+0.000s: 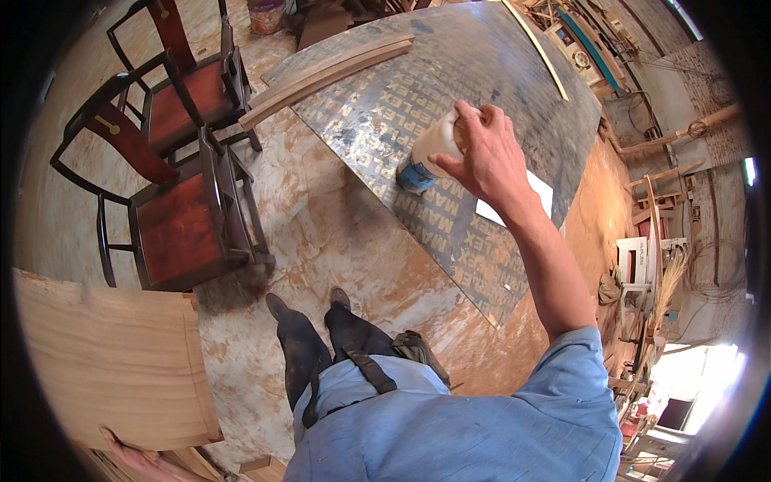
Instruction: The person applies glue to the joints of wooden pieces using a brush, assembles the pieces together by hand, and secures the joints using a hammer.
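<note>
My right hand is stretched out over a dark printed board. Its fingers and thumb are wrapped round the upper part of a white plastic bottle with a blue lower part. Whether the bottle's base touches the board cannot be told. Beside my right wrist a white sheet lies on the board. At the lower left, my left hand rests at the near edge of a pale wooden panel. Its fingers look stretched out along the edge, and part of the hand is hidden.
Two dark wooden armchairs with red seats, one nearer and one farther, stand at the left. Curved wooden strips lie across the board's far left edge. A thin pale strip lies at its far right. Tools and timber crowd the right wall.
</note>
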{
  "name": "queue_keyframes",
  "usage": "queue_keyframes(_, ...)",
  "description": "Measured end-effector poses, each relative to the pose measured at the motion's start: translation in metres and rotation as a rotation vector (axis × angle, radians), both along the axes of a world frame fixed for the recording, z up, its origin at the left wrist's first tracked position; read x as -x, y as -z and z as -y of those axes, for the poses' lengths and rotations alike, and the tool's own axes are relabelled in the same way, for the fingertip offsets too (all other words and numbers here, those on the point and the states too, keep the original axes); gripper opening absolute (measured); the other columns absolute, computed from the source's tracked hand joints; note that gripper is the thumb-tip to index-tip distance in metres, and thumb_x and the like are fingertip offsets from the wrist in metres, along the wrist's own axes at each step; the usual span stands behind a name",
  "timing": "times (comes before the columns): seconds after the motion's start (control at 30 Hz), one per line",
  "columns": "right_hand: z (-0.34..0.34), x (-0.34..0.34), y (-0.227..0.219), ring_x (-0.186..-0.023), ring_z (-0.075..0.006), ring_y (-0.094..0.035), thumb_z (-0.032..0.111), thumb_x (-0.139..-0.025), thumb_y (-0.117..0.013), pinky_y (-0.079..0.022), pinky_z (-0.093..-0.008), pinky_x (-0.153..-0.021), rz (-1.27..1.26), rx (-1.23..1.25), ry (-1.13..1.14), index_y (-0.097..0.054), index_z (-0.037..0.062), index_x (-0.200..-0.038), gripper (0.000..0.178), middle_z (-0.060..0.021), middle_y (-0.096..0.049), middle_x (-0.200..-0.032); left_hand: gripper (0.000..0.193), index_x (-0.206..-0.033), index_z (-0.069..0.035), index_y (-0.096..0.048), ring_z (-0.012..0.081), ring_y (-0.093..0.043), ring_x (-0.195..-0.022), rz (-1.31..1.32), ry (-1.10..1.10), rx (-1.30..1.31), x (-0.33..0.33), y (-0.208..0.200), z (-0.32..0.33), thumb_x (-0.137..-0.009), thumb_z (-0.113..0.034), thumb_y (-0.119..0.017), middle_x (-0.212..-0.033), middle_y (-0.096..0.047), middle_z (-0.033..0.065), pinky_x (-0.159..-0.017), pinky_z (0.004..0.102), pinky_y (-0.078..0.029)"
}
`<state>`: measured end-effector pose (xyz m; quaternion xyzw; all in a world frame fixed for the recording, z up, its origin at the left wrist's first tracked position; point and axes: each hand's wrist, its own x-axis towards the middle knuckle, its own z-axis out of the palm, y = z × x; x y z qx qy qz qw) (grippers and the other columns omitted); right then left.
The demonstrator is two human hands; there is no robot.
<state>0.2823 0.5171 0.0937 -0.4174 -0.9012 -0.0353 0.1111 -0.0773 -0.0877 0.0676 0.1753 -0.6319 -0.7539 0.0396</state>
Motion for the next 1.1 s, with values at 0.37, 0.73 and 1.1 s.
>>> queue_keyframes(0.37, -0.035, -0.035, 0.013, -0.125, -0.0409, -0.037, 0.033, -0.070, -0.080, -0.038, -0.0456, -0.104, 0.003, 0.162, -0.127, -0.038, 0.0098, -0.137, 0.083, -0.0240, -0.035, -0.138, 0.053, -0.129, -0.007, -0.051, 0.0234, -0.052, -0.114, 0.031, -0.029, -0.087, 0.008, 0.004, 0.000, -0.090, -0.041, -0.058, -0.131, -0.052, 0.0076, -0.091, 0.0380, -0.047)
queue_keyframes(0.73, 0.013, 0.008, 0.005, -0.119, -0.0301, -0.049, 0.009, -0.079, -0.068, -0.040, -0.0381, -0.100, -0.458, 0.175, -0.263, -0.047, 0.0009, -0.131, 0.057, -0.0175, -0.044, -0.133, 0.051, -0.129, -0.002, -0.049, 0.0240, -0.058, -0.104, -0.019, 0.059, -0.233, -0.013, -0.019, 0.001, -0.086, -0.027, -0.062, -0.120, -0.059, 0.0101, -0.086, 0.0356, -0.051)
queue_keyframes(1.1, 0.179, 0.162, 0.133, -0.079, -0.0181, -0.057, 0.006, -0.084, -0.063, -0.049, -0.0278, -0.068, -0.325, 0.854, -0.463, -0.056, -0.0029, -0.109, 0.028, -0.0101, -0.052, -0.104, 0.046, -0.119, 0.008, -0.051, 0.0239, -0.061, -0.096, -0.269, -0.405, 0.246, 0.008, -0.018, 0.166, -0.081, -0.013, -0.066, -0.109, -0.061, 0.0147, -0.084, 0.0371, -0.051)
